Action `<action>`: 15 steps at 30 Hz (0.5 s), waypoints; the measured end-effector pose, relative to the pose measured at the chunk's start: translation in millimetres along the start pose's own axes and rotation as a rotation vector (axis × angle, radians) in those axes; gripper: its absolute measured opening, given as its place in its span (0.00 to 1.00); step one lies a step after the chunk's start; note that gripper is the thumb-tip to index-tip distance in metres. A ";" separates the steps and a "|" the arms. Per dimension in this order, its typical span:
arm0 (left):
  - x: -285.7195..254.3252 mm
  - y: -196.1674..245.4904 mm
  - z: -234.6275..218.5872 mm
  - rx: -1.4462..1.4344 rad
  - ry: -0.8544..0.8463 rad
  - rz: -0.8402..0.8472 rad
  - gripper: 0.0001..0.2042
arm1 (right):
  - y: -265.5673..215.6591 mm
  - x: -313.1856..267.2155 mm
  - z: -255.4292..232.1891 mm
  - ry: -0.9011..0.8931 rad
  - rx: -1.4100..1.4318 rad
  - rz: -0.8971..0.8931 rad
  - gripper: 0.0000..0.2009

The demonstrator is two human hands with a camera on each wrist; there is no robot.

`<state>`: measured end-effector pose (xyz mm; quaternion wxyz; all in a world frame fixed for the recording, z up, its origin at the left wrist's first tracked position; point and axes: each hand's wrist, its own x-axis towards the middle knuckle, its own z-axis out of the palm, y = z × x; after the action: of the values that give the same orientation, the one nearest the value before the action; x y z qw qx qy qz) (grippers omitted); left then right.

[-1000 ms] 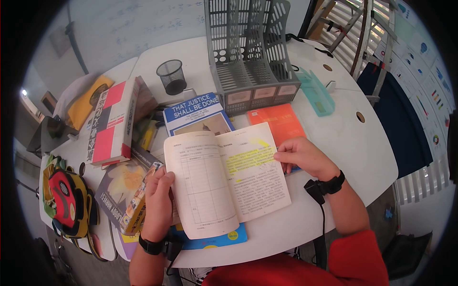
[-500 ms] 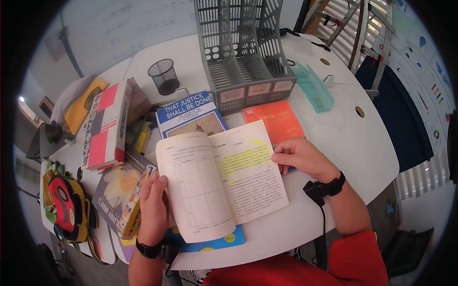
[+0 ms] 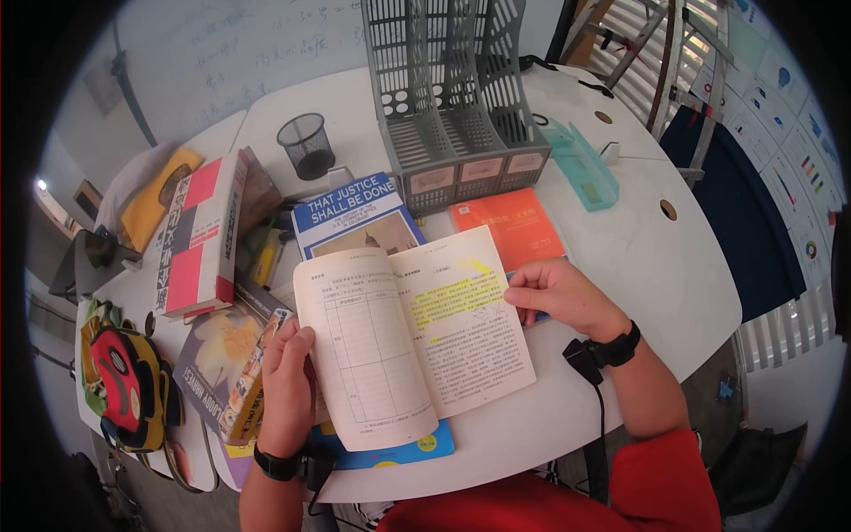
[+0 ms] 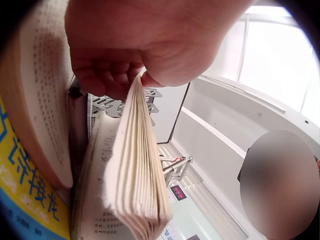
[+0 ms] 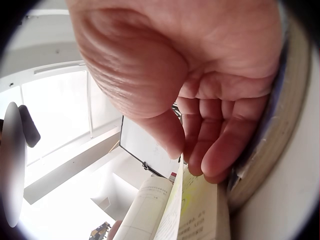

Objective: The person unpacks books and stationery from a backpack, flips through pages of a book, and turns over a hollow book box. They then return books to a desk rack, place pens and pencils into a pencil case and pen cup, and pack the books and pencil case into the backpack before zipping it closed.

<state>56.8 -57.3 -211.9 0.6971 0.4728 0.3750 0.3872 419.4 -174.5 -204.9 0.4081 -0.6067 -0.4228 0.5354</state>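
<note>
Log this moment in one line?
left hand: pinches pages | right hand: pinches page edge | book: open, yellow highlighting

In the head view, the cup [image 3: 304,148], rack [image 3: 456,133] and open book [image 3: 368,355] appear slightly further toward nine o'clock than a second ago; the whiteboard writing [image 3: 282,55] shows clearer.

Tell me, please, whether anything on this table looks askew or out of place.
At left, the thick red-and-white book sits aslant, partly over the "Bloody Harvest" book, their edges unaligned, which looks untidy. Nothing looks spilled.
</note>
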 end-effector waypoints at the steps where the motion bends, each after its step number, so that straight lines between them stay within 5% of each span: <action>1: 0.3 -0.3 -0.5 0.001 -0.001 0.000 0.15 | 0.4 0.2 -0.3 0.001 0.000 -0.001 0.08; 15: -0.2 0.2 2.5 0.012 0.006 0.020 0.15 | 3.0 0.8 -2.1 -0.018 -0.002 -0.007 0.10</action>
<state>58.9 -58.3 -211.0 0.6892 0.4796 0.3745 0.3934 421.8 -174.7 -207.8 0.4054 -0.6008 -0.4292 0.5389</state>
